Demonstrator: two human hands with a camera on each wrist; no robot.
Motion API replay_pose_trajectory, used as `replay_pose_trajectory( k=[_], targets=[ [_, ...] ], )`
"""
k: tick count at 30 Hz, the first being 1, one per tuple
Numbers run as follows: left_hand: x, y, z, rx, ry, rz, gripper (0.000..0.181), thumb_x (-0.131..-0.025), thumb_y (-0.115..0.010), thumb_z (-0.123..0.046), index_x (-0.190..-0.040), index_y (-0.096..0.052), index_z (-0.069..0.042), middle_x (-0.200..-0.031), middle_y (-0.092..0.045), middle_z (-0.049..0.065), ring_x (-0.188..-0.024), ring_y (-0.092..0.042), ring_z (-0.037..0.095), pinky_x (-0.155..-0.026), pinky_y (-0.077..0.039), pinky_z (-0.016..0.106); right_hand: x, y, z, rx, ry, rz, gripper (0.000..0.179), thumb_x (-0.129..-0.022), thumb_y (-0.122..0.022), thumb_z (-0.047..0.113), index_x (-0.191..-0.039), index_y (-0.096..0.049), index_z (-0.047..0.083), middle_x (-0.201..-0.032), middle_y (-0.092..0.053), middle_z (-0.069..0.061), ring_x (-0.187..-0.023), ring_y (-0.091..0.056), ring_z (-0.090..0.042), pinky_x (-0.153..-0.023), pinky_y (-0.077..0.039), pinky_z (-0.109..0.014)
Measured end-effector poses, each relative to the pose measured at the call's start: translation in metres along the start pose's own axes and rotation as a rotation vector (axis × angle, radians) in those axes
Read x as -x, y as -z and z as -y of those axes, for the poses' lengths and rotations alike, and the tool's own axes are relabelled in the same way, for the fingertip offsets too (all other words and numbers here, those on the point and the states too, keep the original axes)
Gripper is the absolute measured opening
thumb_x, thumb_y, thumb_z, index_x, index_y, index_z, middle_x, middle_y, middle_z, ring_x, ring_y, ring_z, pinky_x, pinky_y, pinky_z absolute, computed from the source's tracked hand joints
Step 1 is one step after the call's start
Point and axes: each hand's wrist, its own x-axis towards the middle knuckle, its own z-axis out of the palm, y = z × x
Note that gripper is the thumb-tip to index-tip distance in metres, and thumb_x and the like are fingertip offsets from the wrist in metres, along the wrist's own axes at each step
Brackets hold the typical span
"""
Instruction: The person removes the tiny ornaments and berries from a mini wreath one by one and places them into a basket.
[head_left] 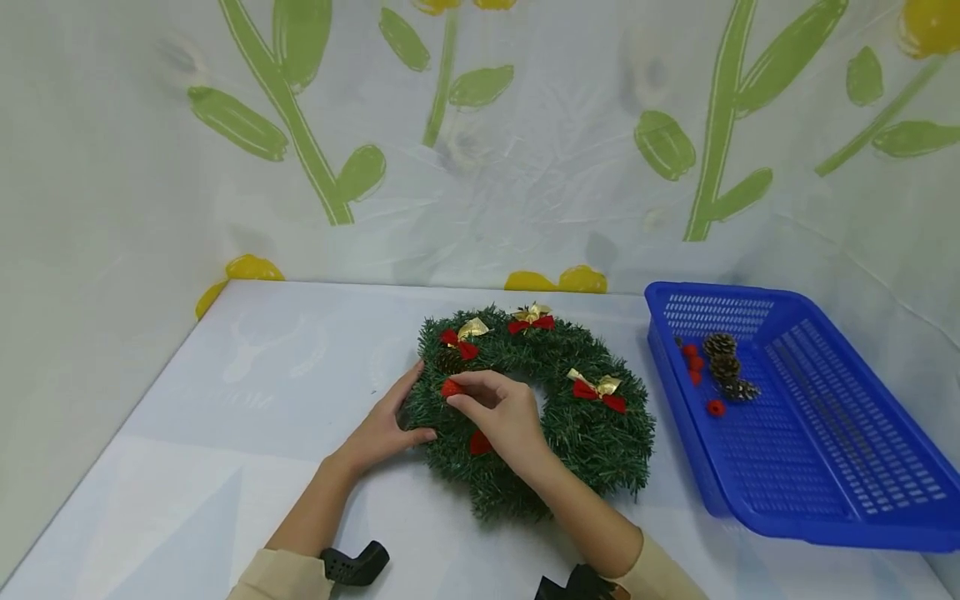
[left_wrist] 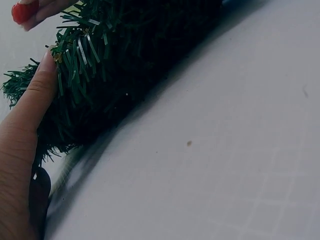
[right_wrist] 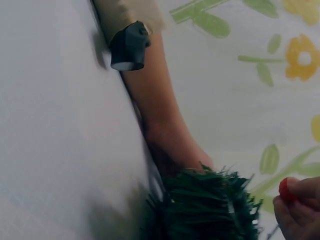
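A green artificial wreath (head_left: pixel 600 450) lies on the white table, trimmed with red bows and gold bows; a pine cone (head_left: pixel 450 361) sits in its upper left part. Against the wreath's left outer edge rests my left hand (head_left: pixel 378 433), thumb and fingers spread; some fingertips are hidden by the greenery. In the left wrist view, the straight thumb (left_wrist: pixel 40 90) touches the needles. My right hand (head_left: pixel 506 417) pinches a small red berry (head_left: pixel 452 388) between thumb and fingers, over the wreath's left side. The right wrist view shows this berry (right_wrist: pixel 287 190) above the needles.
At the right stands a blue plastic basket (head_left: pixel 795 467) with several pine cones (head_left: pixel 724 367) and several red berries (head_left: pixel 716 407) inside. A white wall covering (head_left: pixel 525 208) with printed green stems and yellow flowers rises behind the table (head_left: pixel 262 375).
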Motion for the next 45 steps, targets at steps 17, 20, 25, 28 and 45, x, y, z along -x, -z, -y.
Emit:
replay_pose_trajectory(
  k=[17, 20, 25, 28, 45],
  targets=[
    [0.002, -0.001, 0.000, -0.011, -0.008, -0.014, 0.098, -0.079, -0.075, -0.041, -0.154, -0.014, -0.020, -0.158, -0.015, 0.010, -0.144, -0.013, 0.035, -0.111, -0.019, 0.060, 0.009, 0.029, 0.021, 0.060, 0.037, 0.136, 0.024, -0.089, -0.065, 0.008, -0.112, -0.066, 0.002, -0.103, -0.069, -0.013, -0.092, -0.067, -0.022, -0.079, -0.054, -0.022],
    [0.002, -0.002, 0.000, -0.004, -0.002, -0.013, 0.098, -0.079, -0.075, -0.040, -0.154, -0.015, -0.021, -0.158, -0.015, 0.010, -0.144, -0.013, 0.034, -0.112, -0.018, 0.060, 0.009, 0.034, 0.021, 0.070, 0.043, 0.167, 0.024, -0.089, -0.065, 0.010, -0.112, -0.066, 0.001, -0.102, -0.069, -0.013, -0.090, -0.067, -0.026, -0.077, -0.054, -0.023],
    [0.001, -0.002, 0.000, -0.009, -0.009, -0.015, 0.098, -0.079, -0.075, -0.040, -0.154, -0.015, -0.020, -0.158, -0.015, 0.010, -0.144, -0.013, 0.034, -0.112, -0.018, 0.060, 0.009, 0.046, 0.020, 0.042, 0.067, 0.243, 0.025, -0.089, -0.065, 0.009, -0.112, -0.065, 0.000, -0.105, -0.067, -0.016, -0.090, -0.066, -0.024, -0.077, -0.055, -0.028],
    [0.001, -0.001, 0.000, -0.021, -0.014, -0.016, 0.098, -0.079, -0.075, -0.040, -0.154, -0.015, -0.020, -0.158, -0.016, 0.010, -0.144, -0.014, 0.035, -0.112, -0.018, 0.059, 0.008, 0.054, 0.021, 0.032, 0.083, 0.291, 0.025, -0.089, -0.064, 0.007, -0.113, -0.064, -0.001, -0.107, -0.066, -0.017, -0.089, -0.066, -0.021, -0.075, -0.056, -0.032],
    [0.001, -0.001, 0.001, -0.028, -0.031, -0.017, 0.099, -0.078, -0.077, -0.035, -0.153, -0.015, -0.017, -0.158, -0.016, 0.012, -0.143, -0.014, 0.036, -0.111, -0.020, 0.059, 0.011, 0.096, 0.030, -0.021, 0.084, 0.412, 0.025, -0.091, -0.062, 0.006, -0.114, -0.063, -0.001, -0.108, -0.066, -0.017, -0.093, -0.066, -0.013, -0.078, -0.057, -0.035]
  ],
)
